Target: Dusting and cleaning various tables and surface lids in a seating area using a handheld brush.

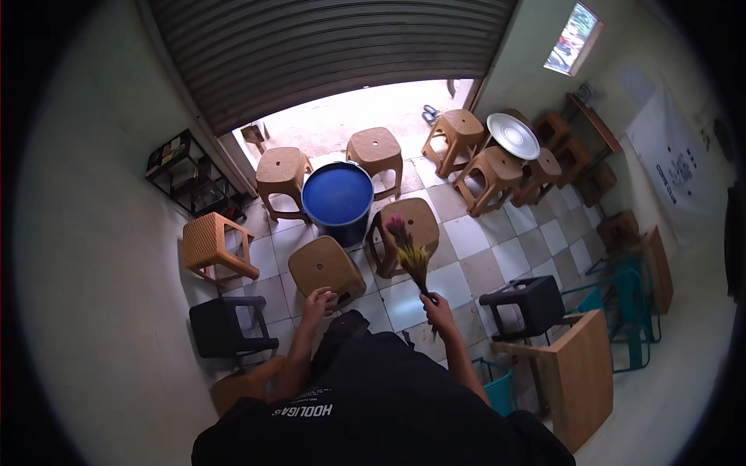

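My right hand (438, 313) grips the dark stems of a small bunch of dried-looking flowers (412, 259), yellow in the middle and pink-purple at the tip. The bunch points away from me, its upper part overlapping a brown plastic stool (417, 218) from this view. My left hand (319, 303) holds nothing, its fingers apart. It is at the near edge of another brown plastic stool (320, 265); whether it touches the seat I cannot tell. Beyond these stools stands a blue drum (338, 195) with a flat blue top.
Brown stools (282, 166) ring the drum. At the right, several more stand around a round silver tray-like top (513, 136). A partly raised roller shutter (332, 52) spans the front. Overturned black stools (218, 327), a wooden table on its side (583, 378) and a black shelf (195, 172) line the sides.
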`<act>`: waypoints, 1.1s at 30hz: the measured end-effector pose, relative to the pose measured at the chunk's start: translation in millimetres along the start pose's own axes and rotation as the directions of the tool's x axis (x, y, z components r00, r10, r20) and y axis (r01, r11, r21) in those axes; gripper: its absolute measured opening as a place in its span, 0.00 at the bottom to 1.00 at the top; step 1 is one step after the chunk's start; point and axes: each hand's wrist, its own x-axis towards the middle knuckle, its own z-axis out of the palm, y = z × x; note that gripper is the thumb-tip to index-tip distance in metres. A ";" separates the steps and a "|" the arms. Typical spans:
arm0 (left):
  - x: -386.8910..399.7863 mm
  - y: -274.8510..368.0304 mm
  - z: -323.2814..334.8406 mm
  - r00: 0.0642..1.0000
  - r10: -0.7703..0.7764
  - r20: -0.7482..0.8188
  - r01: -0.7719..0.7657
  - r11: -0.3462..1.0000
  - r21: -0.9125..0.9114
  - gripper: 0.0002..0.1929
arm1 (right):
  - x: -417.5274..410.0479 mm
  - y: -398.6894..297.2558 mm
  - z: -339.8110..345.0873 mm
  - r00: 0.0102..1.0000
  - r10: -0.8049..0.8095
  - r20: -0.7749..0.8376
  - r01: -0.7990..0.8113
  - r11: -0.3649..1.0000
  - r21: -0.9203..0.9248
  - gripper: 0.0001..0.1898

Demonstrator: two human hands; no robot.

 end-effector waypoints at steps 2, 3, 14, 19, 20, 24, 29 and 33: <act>10.4 5.7 -0.8 1.000 -0.010 -0.007 0.010 1.000 -0.009 0.19 | 12.7 -6.2 5.6 0.999 0.011 0.036 -0.010 1.000 -0.024 0.16; 14.4 10.5 -1.2 1.000 -0.017 -0.018 0.017 1.000 -0.019 0.19 | 16.2 -9.1 10.1 0.999 0.027 0.033 -0.027 0.999 -0.019 0.15; 93.1 49.7 -51.9 0.992 0.029 -0.123 -0.044 0.992 -0.121 0.14 | 106.5 -72.1 55.2 0.989 0.098 0.109 -0.086 0.990 -0.113 0.15; 131.5 61.8 -73.9 0.988 0.009 -0.153 -0.028 0.992 -0.120 0.14 | 142.0 -100.2 85.2 0.993 0.066 0.098 -0.049 0.985 -0.165 0.15; 134.2 67.7 -74.1 0.988 0.008 -0.156 -0.026 0.993 -0.115 0.14 | 148.2 -102.8 86.4 0.992 0.067 0.111 -0.048 0.986 -0.161 0.15; 144.2 77.9 -82.9 0.982 -0.008 -0.186 -0.018 0.990 -0.140 0.14 | 169.0 -112.5 102.3 0.984 0.097 0.147 -0.067 0.979 -0.193 0.15; 154.8 77.7 -81.8 0.971 -0.042 -0.235 0.014 0.993 -0.118 0.14 | 201.1 -124.8 108.0 0.976 0.109 0.191 -0.058 0.966 -0.253 0.15; 163.1 47.4 -87.8 0.965 -0.004 -0.263 -0.050 0.978 -0.200 0.14 | 228.2 -143.6 123.5 0.963 0.098 0.249 -0.032 0.966 -0.258 0.14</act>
